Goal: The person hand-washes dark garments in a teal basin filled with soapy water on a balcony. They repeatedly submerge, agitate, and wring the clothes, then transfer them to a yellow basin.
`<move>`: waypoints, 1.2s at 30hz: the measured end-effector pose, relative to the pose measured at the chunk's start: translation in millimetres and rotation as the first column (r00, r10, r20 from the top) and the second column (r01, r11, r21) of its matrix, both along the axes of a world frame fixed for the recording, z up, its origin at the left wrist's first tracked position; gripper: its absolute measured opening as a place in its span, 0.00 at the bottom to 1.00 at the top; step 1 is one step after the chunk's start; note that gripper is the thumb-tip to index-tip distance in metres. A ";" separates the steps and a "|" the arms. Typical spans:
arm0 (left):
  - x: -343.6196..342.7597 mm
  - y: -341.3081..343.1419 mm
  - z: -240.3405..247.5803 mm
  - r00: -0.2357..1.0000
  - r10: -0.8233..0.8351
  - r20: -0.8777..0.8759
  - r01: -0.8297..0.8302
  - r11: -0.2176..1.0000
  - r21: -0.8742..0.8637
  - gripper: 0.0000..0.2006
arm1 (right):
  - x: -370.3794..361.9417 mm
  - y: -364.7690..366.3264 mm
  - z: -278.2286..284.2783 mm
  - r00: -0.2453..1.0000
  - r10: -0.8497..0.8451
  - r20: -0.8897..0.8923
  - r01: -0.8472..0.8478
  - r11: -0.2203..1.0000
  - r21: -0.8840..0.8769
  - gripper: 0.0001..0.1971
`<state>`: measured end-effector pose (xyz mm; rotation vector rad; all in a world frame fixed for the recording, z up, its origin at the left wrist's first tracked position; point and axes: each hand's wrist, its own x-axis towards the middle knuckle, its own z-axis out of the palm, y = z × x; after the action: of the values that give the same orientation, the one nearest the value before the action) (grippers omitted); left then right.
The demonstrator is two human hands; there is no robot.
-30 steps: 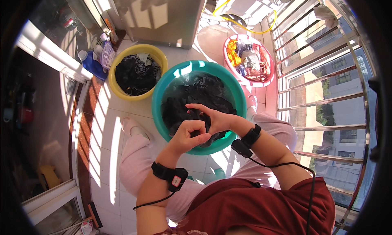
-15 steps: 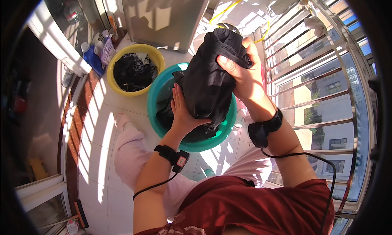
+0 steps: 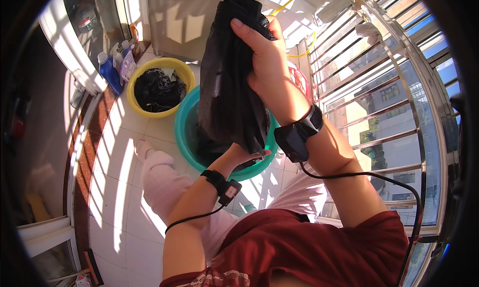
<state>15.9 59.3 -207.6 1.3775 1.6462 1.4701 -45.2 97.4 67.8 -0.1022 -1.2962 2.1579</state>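
A wet-looking black garment (image 3: 227,82) hangs lengthwise in front of me over the green basin (image 3: 185,155). My right hand (image 3: 264,50) grips its bunched upper end, the thumb laid across the front and the fingers curled round behind. At the garment's lower end is my left hand (image 3: 239,153), mostly covered by the cloth; only its back and a bit of a digit show, so its grip is hidden. More dark cloth (image 3: 209,150) lies in the basin underneath.
Left of the green basin stands a yellow basin (image 3: 132,100) with dark laundry (image 3: 158,90). A blue bottle (image 3: 109,73) and other bottles stand by the door frame. A barred window (image 3: 384,112) runs along the right. A squeegee-like tool (image 3: 93,268) is at lower left.
My right hand has raised the garment's top up and to the left, stretching it out. My left hand has slid from the garment's left side to its lower end, partly behind it.
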 end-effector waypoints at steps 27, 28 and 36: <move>-43.0 -12.8 158.2 0.344 0.092 0.934 -0.363 0.931 0.042 0.15 | 185.4 93.1 -231.7 0.834 0.036 0.551 -0.020 0.999 -0.035 0.37; -43.2 -8.6 171.6 0.383 0.083 0.920 -0.377 0.923 0.074 0.15 | 184.9 91.2 -220.4 0.908 0.050 0.416 -0.109 0.987 0.120 0.38; -53.4 19.8 265.7 0.620 0.218 0.754 -0.517 0.836 0.184 0.14 | 161.8 88.3 -147.6 0.974 -0.221 0.050 0.114 0.667 0.736 0.28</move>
<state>-37.5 79.2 58.1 0.4477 1.1793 2.3058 116.6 185.7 -79.9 -0.0358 -2.0532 1.3482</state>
